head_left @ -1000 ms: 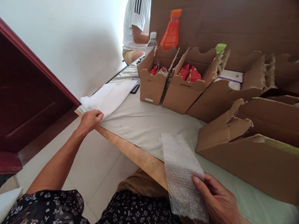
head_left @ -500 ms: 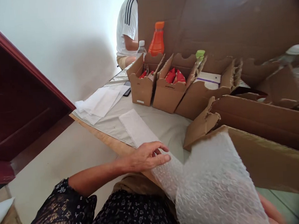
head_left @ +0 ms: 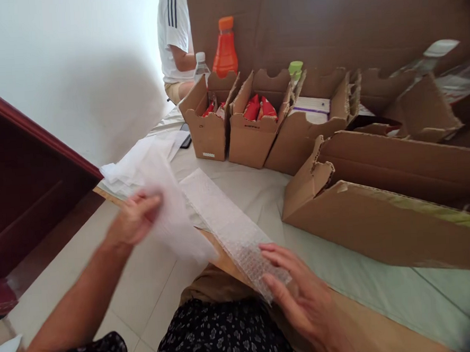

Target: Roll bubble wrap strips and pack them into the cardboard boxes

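Thin, flat white sheets (head_left: 118,164) lie left of a long translucent bubble-wrap strip (head_left: 225,214); open-topped brown cardboard boxes (head_left: 249,143) stand behind, an orange plastic bottle (head_left: 225,52) beyond.

The bubble strip (head_left: 225,211) by the right fingers (head_left: 278,254) is cloudy white with tiny bumps, the sheet (head_left: 174,222) at the left fingers (head_left: 147,203) is milky white, and past them the boxes (head_left: 248,143) are brown and a bottle (head_left: 225,54) bright orange.
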Available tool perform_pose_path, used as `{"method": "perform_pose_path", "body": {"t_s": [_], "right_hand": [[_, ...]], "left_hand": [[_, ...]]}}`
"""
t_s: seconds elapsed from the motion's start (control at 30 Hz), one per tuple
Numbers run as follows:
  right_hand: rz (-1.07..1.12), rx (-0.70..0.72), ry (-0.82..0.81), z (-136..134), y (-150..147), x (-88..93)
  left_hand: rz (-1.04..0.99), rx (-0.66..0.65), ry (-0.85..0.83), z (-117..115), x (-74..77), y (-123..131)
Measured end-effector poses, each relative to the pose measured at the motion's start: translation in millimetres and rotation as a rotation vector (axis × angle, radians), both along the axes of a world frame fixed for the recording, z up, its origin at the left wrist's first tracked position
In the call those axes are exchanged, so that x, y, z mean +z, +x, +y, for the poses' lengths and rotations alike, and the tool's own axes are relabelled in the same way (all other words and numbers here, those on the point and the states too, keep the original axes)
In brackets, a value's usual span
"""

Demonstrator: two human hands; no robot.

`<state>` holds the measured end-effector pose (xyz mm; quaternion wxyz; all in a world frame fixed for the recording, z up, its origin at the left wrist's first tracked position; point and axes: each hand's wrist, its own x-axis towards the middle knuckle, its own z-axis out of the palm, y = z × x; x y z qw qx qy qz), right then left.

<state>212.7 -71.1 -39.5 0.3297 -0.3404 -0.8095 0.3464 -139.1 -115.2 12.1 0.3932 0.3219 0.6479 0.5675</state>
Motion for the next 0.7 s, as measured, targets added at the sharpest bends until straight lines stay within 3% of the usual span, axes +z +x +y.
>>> {"method": "perform_pose_path", "body": {"t_s": [0.13,0.23,0.33,0.47,0.53,0.6,0.7], "right_hand": [[-0.253,-0.243,0.187,35.3,25.1,-32.1],[-0.431,-0.321,0.329,43.2,25.9,-50.5],[-0.496,-0.333,0.382,34.7,15.4,-53.0],[-0.448,-0.309,0.324,24.0,4.3,-40.8],[-0.431,-0.294,0.284,21.4,5.1,-33.6],[-0.424,-0.28,0.228,18.2,9.7,-26.9],[-0.431,-0.283,0.094,9.0,18.4,-18.2]], "left_hand": [[0.28,0.212,-0.032,52.3,35.3,-101.7],[0.59,0.258,-0.161,82.1,38.5,-129.5],[0.87,0.23,-0.173,91.1,13.9,-105.4],[1.027,-0.074,-0.145,85.2,-36.9,-46.5],[1.176,-0.192,-0.239,86.1,-54.3,-28.3],[1.325,-0.258,-0.362,91.7,-61.9,-21.0],[1.384,-0.314,-0.429,101.1,-60.3,-21.2]]}}
